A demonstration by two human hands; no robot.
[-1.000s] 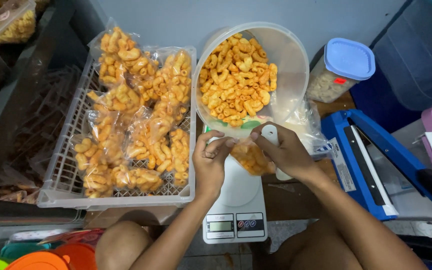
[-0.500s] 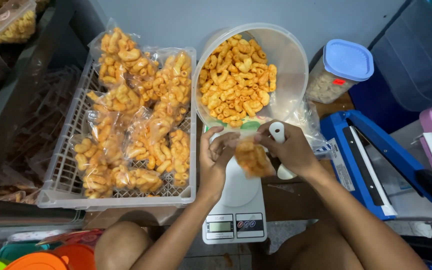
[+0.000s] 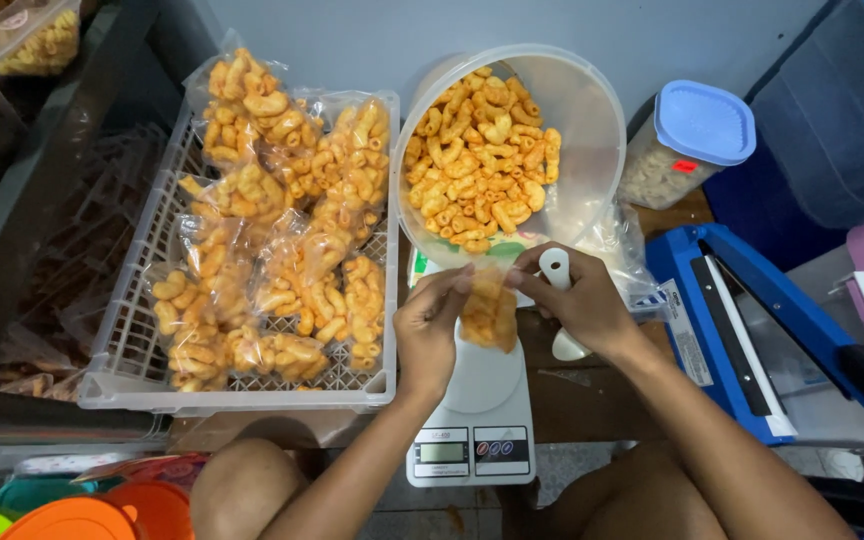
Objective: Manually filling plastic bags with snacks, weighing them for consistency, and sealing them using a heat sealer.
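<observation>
Orange snack bag (image 3: 490,312) pinched by left hand (image 3: 430,325) and right hand (image 3: 577,300) (fingers clamped), above white scale (image 3: 477,405)

We see a pale grey wall (image 3: 372,40) at the top under soft, even light, a brown wooden tabletop (image 3: 592,390) below it, dark shelving (image 3: 12,200) at left, and grey floor (image 3: 592,470) beneath.

basket (image 3: 132,370) left of scale (image 3: 477,420), sealer (image 3: 742,330) right

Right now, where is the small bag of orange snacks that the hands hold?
In the head view, the small bag hangs centre frame between the left hand and right hand, above the white scale.
</observation>
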